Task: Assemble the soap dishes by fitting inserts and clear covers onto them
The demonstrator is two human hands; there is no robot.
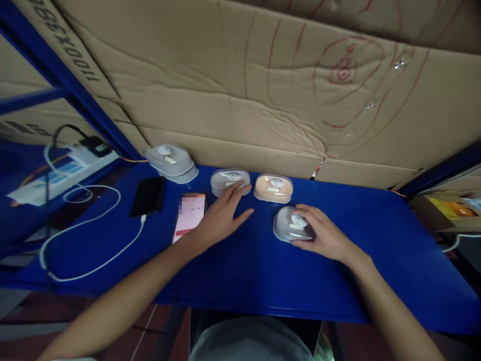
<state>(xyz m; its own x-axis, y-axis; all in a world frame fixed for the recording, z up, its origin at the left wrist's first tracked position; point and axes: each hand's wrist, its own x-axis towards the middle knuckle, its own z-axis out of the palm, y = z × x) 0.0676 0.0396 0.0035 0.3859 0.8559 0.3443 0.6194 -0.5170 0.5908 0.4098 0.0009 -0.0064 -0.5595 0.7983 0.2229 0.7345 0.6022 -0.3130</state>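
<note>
Several small oval plastic cases lie on a blue table. My right hand rests over the nearest clear case, fingers curled on its right side. My left hand lies with fingers stretched out, its fingertips touching a clear case at the back. A peach-coloured case sits between them, untouched. A stack of two clear cases stands further left by the wall.
A lit phone lies under my left wrist, a dark phone on a white cable beside it. A power strip sits at left. Cardboard lines the back wall. A box stands right.
</note>
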